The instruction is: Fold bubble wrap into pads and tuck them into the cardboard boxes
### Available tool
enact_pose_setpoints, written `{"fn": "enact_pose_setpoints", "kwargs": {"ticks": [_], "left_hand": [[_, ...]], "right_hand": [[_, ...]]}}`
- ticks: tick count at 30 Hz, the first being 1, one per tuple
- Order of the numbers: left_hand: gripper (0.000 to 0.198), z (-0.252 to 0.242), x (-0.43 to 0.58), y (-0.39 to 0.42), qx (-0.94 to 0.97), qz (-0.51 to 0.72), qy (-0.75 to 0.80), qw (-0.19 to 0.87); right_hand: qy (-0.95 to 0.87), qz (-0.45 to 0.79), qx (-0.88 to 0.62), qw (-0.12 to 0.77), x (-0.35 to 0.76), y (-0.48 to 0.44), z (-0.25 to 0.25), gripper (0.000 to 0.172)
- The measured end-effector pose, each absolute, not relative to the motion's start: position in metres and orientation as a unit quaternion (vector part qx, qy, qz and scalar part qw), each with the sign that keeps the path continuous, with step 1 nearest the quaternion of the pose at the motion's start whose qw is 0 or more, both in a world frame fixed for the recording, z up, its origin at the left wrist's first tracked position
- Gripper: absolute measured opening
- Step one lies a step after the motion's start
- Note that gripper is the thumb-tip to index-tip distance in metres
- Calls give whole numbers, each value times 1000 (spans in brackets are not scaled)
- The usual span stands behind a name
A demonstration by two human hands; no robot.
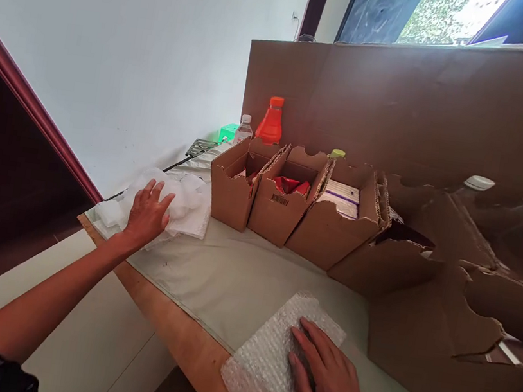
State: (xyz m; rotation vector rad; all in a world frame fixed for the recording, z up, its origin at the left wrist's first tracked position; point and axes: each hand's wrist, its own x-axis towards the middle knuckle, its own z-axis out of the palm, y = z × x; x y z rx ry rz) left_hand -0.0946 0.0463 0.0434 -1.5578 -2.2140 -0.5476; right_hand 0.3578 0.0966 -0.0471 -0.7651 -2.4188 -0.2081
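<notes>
The left hand (146,215) lies spread, palm down, on a loose pile of white foam pouches (189,205) at the far left corner of the table (174,330). It pinches nothing; its fingers rest on the top piece. The right hand (329,387) lies flat with its fingers close together on a sheet of clear bubble wrap (265,362) at the near edge of the table. A dark patch shows under its fingertips, and I cannot tell whether that is shadow or something under the wrap.

A pale green cloth (231,276) covers the table top. Along the far edge stands a row of open brown cardboard boxes (283,209) holding small packets, with an orange plastic bottle (270,123) behind them and an upright brown cardboard sheet (425,102) behind that.

The bubble wrap seems to hang partly over the near edge, so it could slip off if the right hand eases its pressure. The white pile is loose and close to the left edge. A sideways drag by the left hand could push pieces off or bunch the cloth.
</notes>
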Motion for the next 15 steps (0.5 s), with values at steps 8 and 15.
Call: {"fn": "enact_pose_setpoints", "kwargs": {"ticks": [8, 15], "left_hand": [[24, 43, -112, 65, -562, -214, -764, 234], [13, 97, -107, 65, -530, -300, -727, 316]], "right_hand": [[-906, -72, -295, 294, 358, 97, -48, 32], [-903, -66, -303, 298, 357, 95, -47, 31]]}}
